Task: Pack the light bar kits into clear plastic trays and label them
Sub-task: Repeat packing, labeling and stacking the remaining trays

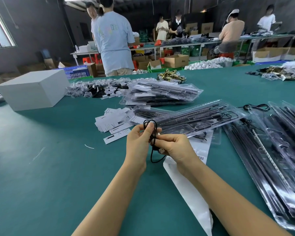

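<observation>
Both hands (160, 143) on cable (152, 133), table edge near.

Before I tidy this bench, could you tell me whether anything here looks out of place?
A loose black cable lies on the green table beyond the trays, in no tray. The label cards are scattered askew, and a small white scrap lies alone.
</observation>
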Available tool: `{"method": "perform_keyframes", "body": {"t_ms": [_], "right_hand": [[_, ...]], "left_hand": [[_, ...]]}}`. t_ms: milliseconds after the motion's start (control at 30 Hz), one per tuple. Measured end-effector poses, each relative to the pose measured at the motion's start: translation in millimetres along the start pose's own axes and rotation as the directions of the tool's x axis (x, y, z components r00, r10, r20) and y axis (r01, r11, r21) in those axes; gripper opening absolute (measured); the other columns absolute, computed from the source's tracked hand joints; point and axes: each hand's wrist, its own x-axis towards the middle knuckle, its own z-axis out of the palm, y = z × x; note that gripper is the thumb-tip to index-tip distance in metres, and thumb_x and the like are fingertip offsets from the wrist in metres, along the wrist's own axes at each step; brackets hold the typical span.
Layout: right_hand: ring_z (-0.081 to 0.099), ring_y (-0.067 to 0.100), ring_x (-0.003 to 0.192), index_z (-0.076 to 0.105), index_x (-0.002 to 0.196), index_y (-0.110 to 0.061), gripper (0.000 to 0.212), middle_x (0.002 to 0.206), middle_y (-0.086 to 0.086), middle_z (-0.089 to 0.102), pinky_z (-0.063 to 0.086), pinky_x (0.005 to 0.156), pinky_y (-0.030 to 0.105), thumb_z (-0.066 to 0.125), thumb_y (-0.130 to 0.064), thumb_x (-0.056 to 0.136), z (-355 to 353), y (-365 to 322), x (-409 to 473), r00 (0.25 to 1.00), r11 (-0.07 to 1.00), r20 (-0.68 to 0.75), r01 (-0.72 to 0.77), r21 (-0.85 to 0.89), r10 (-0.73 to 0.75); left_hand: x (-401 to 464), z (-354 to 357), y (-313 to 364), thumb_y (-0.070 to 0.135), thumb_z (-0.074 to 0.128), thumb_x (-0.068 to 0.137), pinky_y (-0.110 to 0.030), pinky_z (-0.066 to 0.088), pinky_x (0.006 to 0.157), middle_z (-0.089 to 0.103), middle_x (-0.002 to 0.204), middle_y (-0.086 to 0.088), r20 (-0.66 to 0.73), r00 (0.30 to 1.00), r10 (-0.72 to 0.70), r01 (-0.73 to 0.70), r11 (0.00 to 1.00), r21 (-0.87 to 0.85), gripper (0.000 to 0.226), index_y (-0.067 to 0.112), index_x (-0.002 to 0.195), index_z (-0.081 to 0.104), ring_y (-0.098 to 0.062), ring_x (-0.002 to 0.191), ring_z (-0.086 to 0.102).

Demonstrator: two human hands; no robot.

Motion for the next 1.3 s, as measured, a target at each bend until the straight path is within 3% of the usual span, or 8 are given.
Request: {"method": "perform_keyframes", "body": {"t_ms": [300,567,767,867,1033,1100,1233,1300], "right_hand": [[0.070,0.014,0.068,0.073,0.095,-0.011,0.014,0.079,0.001,0.071,0.055,0.076,0.032,0.062,-0.005,0.088,-2.2,1.1,1.8,0.967,0.960,0.205,-0.191,0.206,0.148],[0.067,0.004,0.070,0.062,0.101,-0.016,0.013,0.080,-0.013,0.070,0.041,0.066,0.020,0.049,-0.019,0.099,4.6,-1.7,-3.7,0.948,0.998,0.313,-0.041,-0.044,0.053],[0.058,0.007,0.061,0.069,0.099,-0.013,0.021,0.076,-0.010,0.067,0.040,0.056,0.010,0.050,-0.004,0.096,7.1,5.7,-5.2,0.969,0.962,0.194,0.190,-0.198,-0.151],[0.052,0.006,0.058,0.070,0.097,-0.018,0.025,0.074,-0.007,0.066,0.041,0.057,0.012,0.050,-0.003,0.096,2.6,3.6,-2.2,0.976,0.976,0.168,0.163,-0.146,-0.138],[0.046,0.006,0.056,0.070,0.099,-0.014,0.020,0.066,-0.010,0.061,0.038,0.055,0.013,0.051,-0.007,0.096,-2.1,-0.6,-0.1,0.979,0.954,0.125,0.185,-0.237,-0.159],[0.047,0.006,0.056,0.070,0.103,-0.012,0.022,0.071,-0.004,0.061,0.038,0.055,0.013,0.050,-0.005,0.096,0.9,1.6,-1.6,0.977,0.926,0.128,0.202,-0.318,-0.169],[0.049,0.009,0.055,0.070,0.101,-0.012,0.022,0.065,-0.019,0.061,0.039,0.054,0.013,0.050,-0.004,0.095,6.2,2.8,-4.0,0.982,0.926,0.128,0.173,-0.334,-0.137],[0.054,0.011,0.054,0.070,0.101,-0.011,0.019,0.079,-0.018,0.067,0.044,0.057,0.019,0.052,-0.008,0.095,6.4,0.9,-3.8,0.985,0.936,0.133,0.147,-0.319,-0.109]], "left_hand": [[-6.0,4.8,7.3,0.018,0.060,0.094,-0.028,0.051,0.048,0.069,0.068,-0.003,-0.075,0.989,0.125,-0.123,0.992,0.041,0.012,0.009,0.087,0.058,-0.017,0.063,0.066],[-5.2,-0.8,10.2,0.022,0.061,0.093,-0.031,0.049,0.043,0.069,0.069,-0.002,-0.120,0.991,0.056,-0.060,0.998,-0.026,0.014,0.017,0.081,0.058,-0.017,0.060,0.063],[-6.2,0.3,7.1,0.025,0.058,0.096,-0.021,0.033,0.035,0.071,0.074,-0.002,-0.100,0.995,0.019,-0.023,0.999,-0.031,0.017,0.012,0.084,0.056,-0.018,0.052,0.059],[-4.8,4.8,5.3,0.029,0.053,0.098,-0.026,0.041,0.040,0.073,0.084,-0.002,-0.070,0.997,0.043,-0.037,0.996,0.084,0.023,0.008,0.090,0.059,-0.016,0.060,0.062],[-5.9,9.0,1.4,0.025,0.062,0.092,-0.048,0.050,0.058,0.066,0.087,-0.022,-0.034,0.992,0.125,-0.105,0.930,0.352,0.024,0.002,0.087,0.057,-0.035,0.071,0.060],[-5.4,6.0,1.6,0.018,0.059,0.093,-0.040,0.049,0.051,0.071,0.082,-0.012,-0.052,0.991,0.125,-0.101,0.940,0.327,0.017,0.003,0.085,0.062,-0.024,0.064,0.061],[-6.9,4.0,4.3,0.009,0.055,0.095,-0.028,0.043,0.040,0.072,0.078,-0.007,-0.059,0.991,0.118,-0.099,0.960,0.263,0.017,0.001,0.083,0.063,-0.025,0.059,0.063],[-7.0,2.5,7.1,0.008,0.055,0.095,-0.026,0.042,0.038,0.070,0.072,-0.006,-0.038,0.993,0.109,-0.098,0.970,0.221,0.018,-0.001,0.081,0.063,-0.022,0.055,0.061]]}}
